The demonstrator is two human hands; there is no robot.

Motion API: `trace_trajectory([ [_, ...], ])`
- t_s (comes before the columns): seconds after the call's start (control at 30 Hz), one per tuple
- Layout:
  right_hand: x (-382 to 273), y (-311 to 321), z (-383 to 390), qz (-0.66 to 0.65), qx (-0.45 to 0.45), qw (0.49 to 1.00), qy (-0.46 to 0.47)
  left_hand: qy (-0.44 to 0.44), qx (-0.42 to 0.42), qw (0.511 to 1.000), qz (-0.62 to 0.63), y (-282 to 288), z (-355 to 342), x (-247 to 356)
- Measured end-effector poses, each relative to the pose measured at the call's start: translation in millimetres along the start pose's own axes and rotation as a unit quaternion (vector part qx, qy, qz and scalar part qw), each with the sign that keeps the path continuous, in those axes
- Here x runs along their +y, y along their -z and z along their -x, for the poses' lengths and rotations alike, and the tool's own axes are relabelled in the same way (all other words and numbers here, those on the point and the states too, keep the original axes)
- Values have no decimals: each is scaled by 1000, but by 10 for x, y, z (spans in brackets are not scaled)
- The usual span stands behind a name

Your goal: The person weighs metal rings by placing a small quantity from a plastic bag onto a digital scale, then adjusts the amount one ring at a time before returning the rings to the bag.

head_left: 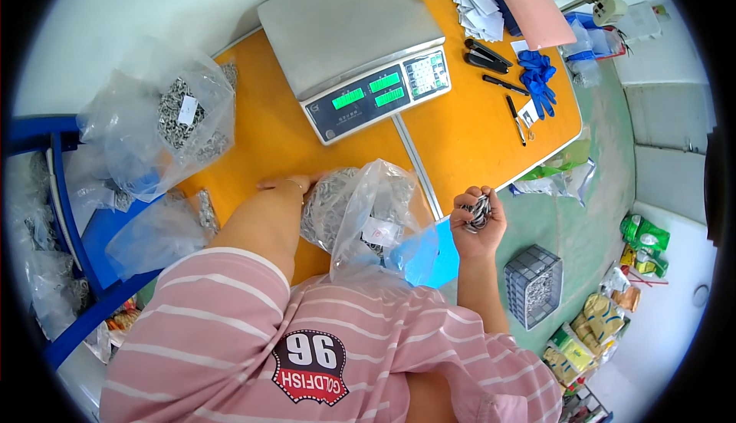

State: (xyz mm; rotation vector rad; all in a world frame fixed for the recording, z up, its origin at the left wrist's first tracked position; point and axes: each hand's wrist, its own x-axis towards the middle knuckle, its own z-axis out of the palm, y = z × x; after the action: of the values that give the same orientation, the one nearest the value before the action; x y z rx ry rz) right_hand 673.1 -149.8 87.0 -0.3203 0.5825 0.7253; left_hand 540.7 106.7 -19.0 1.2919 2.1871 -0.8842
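Note:
My right hand (478, 223) is raised near the table's front edge, fingers curled round a handful of small shiny metal pieces (477, 213). Their exact kind is too small to make out. My left hand (295, 183) lies on the orange table beside a clear plastic bag (383, 193), against its far left side. One stretched-out digit shows on the tabletop; the rest is partly hidden by the bag. Similar metal pieces fill the bag, and a white label (380, 231) shows on its near side.
A digital scale (345, 32) with lit green displays stands at the back. Another bag of metal pieces (178, 112) is at left, near blue racking (73, 319). Blue gloves (538, 78), a stapler (487, 56) and pens lie at right. A grey crate (515, 285) stands on the floor.

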Motion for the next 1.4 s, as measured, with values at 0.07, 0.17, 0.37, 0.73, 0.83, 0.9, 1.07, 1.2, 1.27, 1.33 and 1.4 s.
trace_trajectory([
  [0.07, 16, -7, -63, 10, 7, 1000, -5, 6, -3, 1000, -3, 14, -9, 4],
  [0.17, 30, -52, -145, 12, -8, 1000, -22, 11, -8, 1000, -9, 48, -23, -2],
  [0.37, 113, -124, -300, 20, -14, 999, -33, 22, -18, 999, -15, 82, -37, 19],
  [0.73, 322, -189, -498, 20, -11, 996, -88, 40, -59, 997, -20, 126, -78, 12],
  [0.83, 334, -223, -550, 25, -21, 994, -103, 44, -67, 997, -18, 157, -68, 3],
  [0.9, 336, -236, -577, 16, -32, 993, -115, 45, -70, 996, -19, 173, -61, 4],
  [1.07, 358, -229, -591, 40, -71, 987, -139, 49, -80, 995, -16, 173, -65, -7],
  [1.2, 358, -222, -601, 25, -33, 992, -122, 61, -88, 994, -5, 145, -84, -11],
  [1.27, 350, -218, -614, 4, -1, 993, -116, 63, -83, 995, -5, 135, -88, -12],
  [1.33, 344, -210, -622, 23, 3, 993, -114, 61, -82, 995, -2, 135, -86, -19],
  [1.4, 342, -199, -625, 32, 4, 993, -112, 63, -84, 994, 9, 138, -79, -18],
])
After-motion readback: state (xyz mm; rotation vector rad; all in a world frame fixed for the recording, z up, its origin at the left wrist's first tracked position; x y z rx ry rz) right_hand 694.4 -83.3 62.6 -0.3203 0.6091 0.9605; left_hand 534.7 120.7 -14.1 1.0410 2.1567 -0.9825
